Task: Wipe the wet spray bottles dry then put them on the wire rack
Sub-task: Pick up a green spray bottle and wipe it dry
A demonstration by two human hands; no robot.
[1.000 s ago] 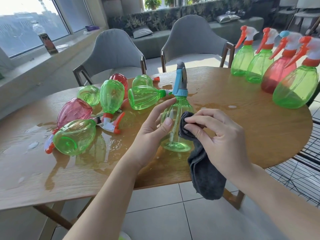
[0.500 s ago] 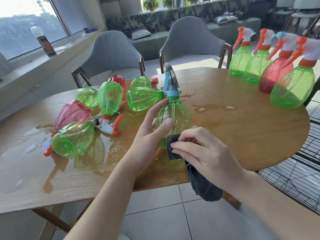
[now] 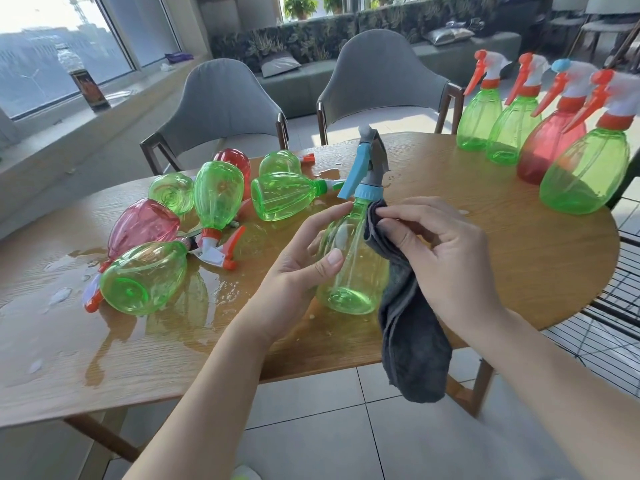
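1. Over the near edge of a wet wooden bench (image 3: 519, 244), a person's left hand (image 3: 298, 268) grips a green spray bottle (image 3: 349, 268) with a blue trigger head, thumb across its front and fingers curled behind, holding it upright with its base raised and tipped toward the camera.
2. Just beside it, the right hand (image 3: 446, 258) pinches a grey cloth (image 3: 412, 344) against the bottle's shoulder below the blue collar; the rest of the cloth hangs past the bench edge.
3. Left of the hands, a cluster of green and red bottles (image 3: 214, 199) lies tipped on its sides amid puddles (image 3: 194, 303).
4. At the far right edge, four upright bottles (image 3: 540, 133), three green and one red, stand in a row.
5. Off the bench's right end, a black wire rack (image 3: 602, 337) sits low.
6. Beyond, two grey chairs (image 3: 221, 98) face the bench, with a window sill behind.
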